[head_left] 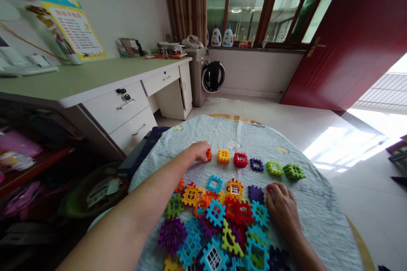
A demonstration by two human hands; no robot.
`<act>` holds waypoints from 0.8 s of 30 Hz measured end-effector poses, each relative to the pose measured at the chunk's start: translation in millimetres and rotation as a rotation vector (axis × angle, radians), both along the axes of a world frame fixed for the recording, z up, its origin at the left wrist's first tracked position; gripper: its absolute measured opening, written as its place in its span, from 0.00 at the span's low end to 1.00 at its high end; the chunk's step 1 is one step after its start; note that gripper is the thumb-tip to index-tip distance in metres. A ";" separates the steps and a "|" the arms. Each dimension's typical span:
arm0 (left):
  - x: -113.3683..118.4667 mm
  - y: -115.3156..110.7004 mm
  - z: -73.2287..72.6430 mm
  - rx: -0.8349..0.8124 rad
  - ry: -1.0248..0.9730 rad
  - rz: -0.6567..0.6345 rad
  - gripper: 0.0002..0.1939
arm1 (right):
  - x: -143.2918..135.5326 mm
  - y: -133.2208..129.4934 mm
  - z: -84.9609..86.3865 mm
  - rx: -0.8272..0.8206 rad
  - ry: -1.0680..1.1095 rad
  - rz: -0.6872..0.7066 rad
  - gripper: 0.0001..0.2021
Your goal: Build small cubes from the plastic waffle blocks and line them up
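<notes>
My left hand reaches to the far left end of a row of toy building blocks, its fingers closed on an orange interlocking block. To the right of it run a yellow block, a red block, a purple frame block, a light green block and a green stack. My right hand rests on the cloth with fingers laid down, beside a purple block. Nearer me lies a mixed heap with a blue window block and a green triangular piece.
A pale blue cloth covers the round table. Beyond it stand a desk with drawers at the left, a washing machine with its door ajar, and a red door at the right. A bin sits at lower left.
</notes>
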State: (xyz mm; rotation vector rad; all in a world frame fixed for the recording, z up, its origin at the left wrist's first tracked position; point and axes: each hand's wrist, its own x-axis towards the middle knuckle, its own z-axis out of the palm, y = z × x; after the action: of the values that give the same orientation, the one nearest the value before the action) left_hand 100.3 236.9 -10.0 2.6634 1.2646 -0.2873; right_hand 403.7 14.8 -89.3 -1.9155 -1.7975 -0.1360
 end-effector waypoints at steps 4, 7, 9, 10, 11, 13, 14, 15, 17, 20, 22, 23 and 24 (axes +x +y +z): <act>-3.0 3.5 -3.6 0.004 -0.018 -0.008 0.20 | 0.9 0.1 -1.1 -0.009 -0.005 0.001 0.10; -4.0 4.2 -6.9 0.018 -0.028 0.002 0.22 | 1.0 0.1 -2.0 -0.008 -0.004 -0.001 0.10; -3.7 4.5 -9.5 0.023 -0.024 -0.004 0.21 | 0.4 0.0 -1.9 -0.004 -0.002 -0.005 0.10; -3.4 4.8 -10.6 0.025 -0.020 -0.011 0.20 | 0.0 -0.1 -1.6 -0.002 -0.001 -0.007 0.11; -3.0 5.1 -11.5 0.027 -0.016 -0.018 0.20 | -0.4 -0.2 -1.3 -0.002 0.000 -0.010 0.11; -2.4 6.2 -12.5 0.030 -0.007 -0.029 0.19 | -1.0 -0.3 -0.7 -0.003 0.002 -0.011 0.11; -2.1 6.9 -12.7 0.032 -0.002 -0.032 0.19 | -1.2 -0.5 -0.5 -0.004 0.003 -0.010 0.11; -1.9 7.7 -12.7 0.033 0.001 -0.034 0.18 | -1.2 -0.6 -0.2 -0.005 0.004 -0.008 0.11; -1.8 9.4 -12.2 0.034 0.007 -0.043 0.18 | -1.1 -0.7 0.0 -0.009 0.006 -0.008 0.11; -2.4 10.9 -11.7 0.033 0.010 -0.060 0.17 | -0.6 -0.5 -0.1 -0.016 0.010 -0.010 0.11; -3.1 10.2 -11.8 0.018 0.006 -0.056 0.19 | -0.3 -0.2 -0.3 -0.013 0.012 -0.010 0.11; -3.5 9.1 -11.8 0.009 -0.003 -0.045 0.22 | -0.2 -0.1 -0.4 -0.008 0.012 -0.009 0.11; -4.2 7.2 -11.5 0.002 -0.018 -0.033 0.26 | -0.2 0.0 -0.4 -0.003 0.011 -0.007 0.11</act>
State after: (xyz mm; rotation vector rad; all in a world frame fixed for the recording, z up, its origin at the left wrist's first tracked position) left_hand 96.1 244.1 -21.5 2.6843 1.2178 -0.2655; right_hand 403.6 14.9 -89.7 -1.9215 -1.7845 -0.1250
